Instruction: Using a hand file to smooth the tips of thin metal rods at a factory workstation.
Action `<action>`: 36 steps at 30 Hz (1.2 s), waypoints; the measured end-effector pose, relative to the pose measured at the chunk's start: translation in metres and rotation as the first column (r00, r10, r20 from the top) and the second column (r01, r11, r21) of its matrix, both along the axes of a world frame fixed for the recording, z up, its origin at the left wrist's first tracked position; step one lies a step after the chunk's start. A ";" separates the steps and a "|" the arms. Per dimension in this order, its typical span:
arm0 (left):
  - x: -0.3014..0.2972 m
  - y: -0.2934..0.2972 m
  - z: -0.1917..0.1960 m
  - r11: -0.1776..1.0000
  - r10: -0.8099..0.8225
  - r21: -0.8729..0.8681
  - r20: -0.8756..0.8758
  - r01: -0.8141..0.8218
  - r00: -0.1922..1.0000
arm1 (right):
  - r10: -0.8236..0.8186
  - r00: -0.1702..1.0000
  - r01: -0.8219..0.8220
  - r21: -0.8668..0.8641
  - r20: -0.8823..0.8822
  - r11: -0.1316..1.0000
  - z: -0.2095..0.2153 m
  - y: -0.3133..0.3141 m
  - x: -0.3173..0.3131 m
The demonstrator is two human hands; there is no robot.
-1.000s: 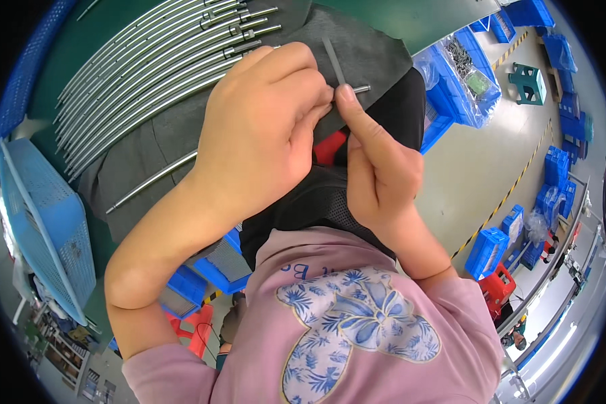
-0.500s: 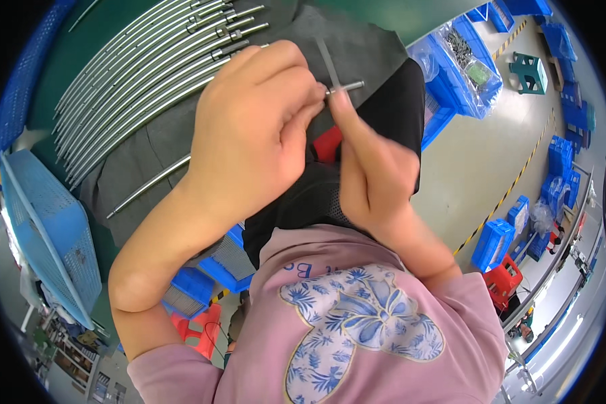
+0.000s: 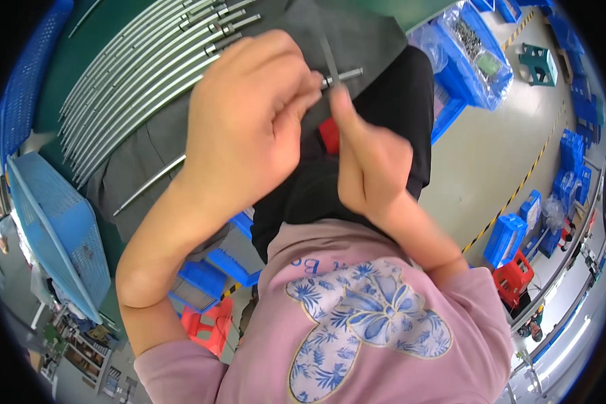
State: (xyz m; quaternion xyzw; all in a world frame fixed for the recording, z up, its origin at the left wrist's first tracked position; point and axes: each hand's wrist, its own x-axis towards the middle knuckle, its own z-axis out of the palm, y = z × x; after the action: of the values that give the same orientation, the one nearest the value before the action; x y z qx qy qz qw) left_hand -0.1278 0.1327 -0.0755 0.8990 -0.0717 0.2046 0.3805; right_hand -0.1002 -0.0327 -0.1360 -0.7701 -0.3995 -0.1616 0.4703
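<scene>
A slender metal rod runs beneath my left hand, which is closed around it near its fitted end. The rod's tip sticks out to the right past my fingers, and its long tail slants down to the left over the dark cloth. My right hand is closed, thumb up, on a thin flat grey strip-like tool that crosses the rod by a small collar. The strip is blurred, so its exact kind cannot be made out. Several similar metal rods lie side by side beyond my left hand.
Dark grey cloth covers part of the green table. A light blue perforated basket stands at the left. Blue bins with bagged metal parts sit at the right, and a red stool stands below left.
The surroundings have shifted slightly in the picture as the view turned. Both hands keep their grip on the rod and the strip, with only a small movement of the right hand.
</scene>
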 end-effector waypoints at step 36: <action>-0.007 0.003 0.002 0.990 0.042 0.135 0.061 -0.050 0.997 | 0.036 0.997 -0.038 -0.032 -0.069 0.999 0.009 -0.039 -0.023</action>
State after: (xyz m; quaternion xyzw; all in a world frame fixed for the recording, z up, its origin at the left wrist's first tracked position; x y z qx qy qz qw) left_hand -0.1353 0.1360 -0.0731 0.9181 -0.0759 0.2338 0.3110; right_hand -0.1228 -0.0712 -0.1272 -0.7754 -0.4002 -0.1198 0.4736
